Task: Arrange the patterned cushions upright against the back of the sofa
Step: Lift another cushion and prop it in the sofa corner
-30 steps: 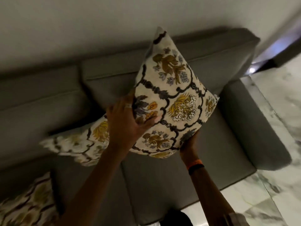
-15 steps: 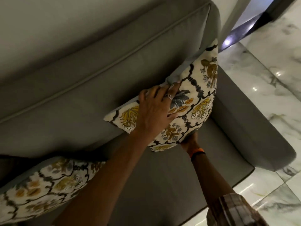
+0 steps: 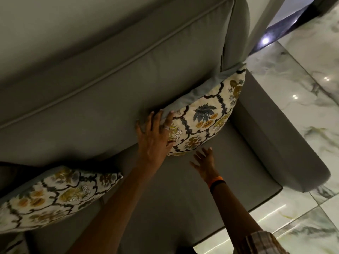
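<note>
Already the patterned cushion (image 3: 205, 118) stood nearly upright in the corner of the sofa (image 3: 110, 88), its grey backing pressed to the back cushion and its far edge tucked where the back met the armrest (image 3: 271, 143). Its long axis ran from about eight o'clock, low by the seat, up to two o'clock at the top corner.

The left hand (image 3: 154, 138) lay at the cushion's nine-o'clock end, palm flat and fingers (image 3: 156, 118) spread over the near top edge, pressing it against the backrest; they were splayed and pushing, not closed around anything. The right hand (image 3: 205, 164) hovered just off the cushion's lower edge at about six o'clock, fingers apart and holding nothing, clear of the fabric, with an orange band (image 3: 216, 181) at the wrist.

So the left hand was the nearer one and the only one in contact. Any last squaring-up would probably come from it, nudging the eight-o'clock end towards the back so the face sat straight.

A second patterned cushion (image 3: 55, 197) lay further out at about eight o'clock, leaning low and slumped along the seat beneath the backrest, well apart from both hands. It looked not yet set upright, and the left hand was the closer to it. Marble floor (image 3: 302, 88) showed beyond the armrest at three o'clock.
</note>
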{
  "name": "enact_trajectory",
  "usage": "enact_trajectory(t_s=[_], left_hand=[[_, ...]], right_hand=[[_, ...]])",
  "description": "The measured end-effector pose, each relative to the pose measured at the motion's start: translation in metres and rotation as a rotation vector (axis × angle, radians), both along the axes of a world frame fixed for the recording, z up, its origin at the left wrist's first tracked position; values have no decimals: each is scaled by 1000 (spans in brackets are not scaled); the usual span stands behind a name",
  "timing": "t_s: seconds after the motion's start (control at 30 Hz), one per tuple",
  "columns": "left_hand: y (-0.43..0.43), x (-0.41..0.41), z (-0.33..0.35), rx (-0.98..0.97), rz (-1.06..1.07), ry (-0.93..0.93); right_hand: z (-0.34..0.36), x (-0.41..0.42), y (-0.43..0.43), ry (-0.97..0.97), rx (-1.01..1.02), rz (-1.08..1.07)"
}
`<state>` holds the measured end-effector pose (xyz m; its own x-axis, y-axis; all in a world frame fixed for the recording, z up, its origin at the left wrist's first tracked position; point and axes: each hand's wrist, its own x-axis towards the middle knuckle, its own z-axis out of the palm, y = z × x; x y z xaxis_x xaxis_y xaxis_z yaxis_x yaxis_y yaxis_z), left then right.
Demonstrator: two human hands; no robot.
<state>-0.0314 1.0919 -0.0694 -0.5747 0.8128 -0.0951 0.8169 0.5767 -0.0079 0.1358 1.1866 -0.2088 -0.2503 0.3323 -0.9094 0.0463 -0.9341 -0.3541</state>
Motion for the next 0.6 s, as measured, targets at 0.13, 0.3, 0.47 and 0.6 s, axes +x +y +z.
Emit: enact_trajectory(t_s=[0.13, 0.3, 0.47, 0.6], left_hand=[[-61, 2, -3, 78, 138, -8], [-158, 15, -17, 91, 335, -153], [-274, 35, -46, 1, 451, -264], [-375, 46, -60, -33, 490, -277]], right_hand=[[12, 5, -55, -91, 53, 192], [17, 6, -139, -152, 185, 410], [12, 2, -219, -205, 340, 540], [3, 1, -287, -233, 398, 607]])
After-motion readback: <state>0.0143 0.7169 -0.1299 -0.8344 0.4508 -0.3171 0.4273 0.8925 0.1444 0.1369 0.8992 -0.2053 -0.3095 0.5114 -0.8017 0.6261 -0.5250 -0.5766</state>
